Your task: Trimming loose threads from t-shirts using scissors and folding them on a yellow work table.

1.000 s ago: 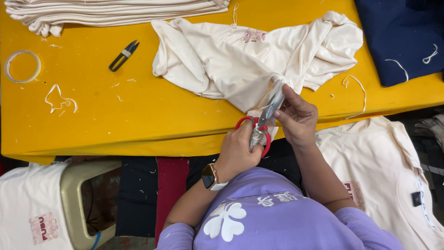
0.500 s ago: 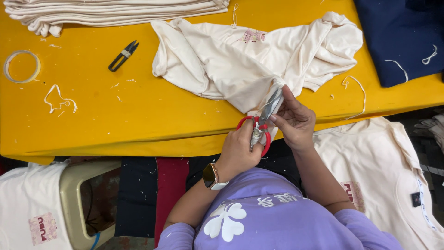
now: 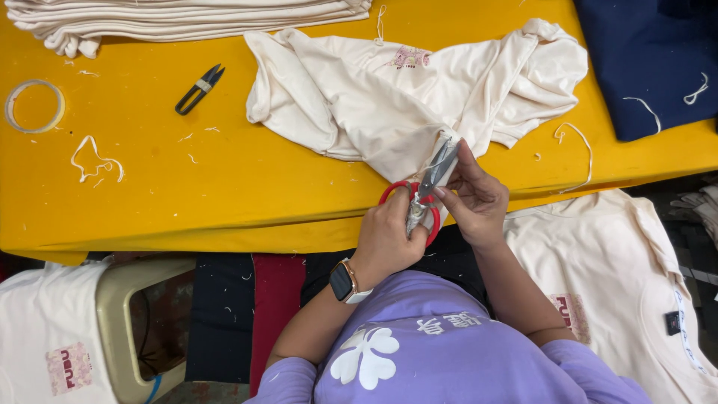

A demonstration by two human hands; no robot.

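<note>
A cream T-shirt (image 3: 389, 97) lies crumpled on the yellow table (image 3: 187, 187), with one corner pulled over the near edge. My left hand (image 3: 389, 239), which wears a smartwatch, grips red-handled scissors (image 3: 419, 202) whose blades point up into that corner. My right hand (image 3: 479, 198) pinches the cloth right beside the blades. The blade tips are partly hidden by the fabric.
Small black thread snips (image 3: 198, 88) and a tape ring (image 3: 34, 105) lie at the table's left, among thread scraps. A stack of folded cream shirts (image 3: 187, 15) sits along the far edge, and a navy garment (image 3: 651, 60) at the far right. More cream shirts (image 3: 621, 284) lie below the table.
Both hands stay at the shirt corner. My right hand has slid slightly lower along the cloth, and the scissors have barely shifted.
</note>
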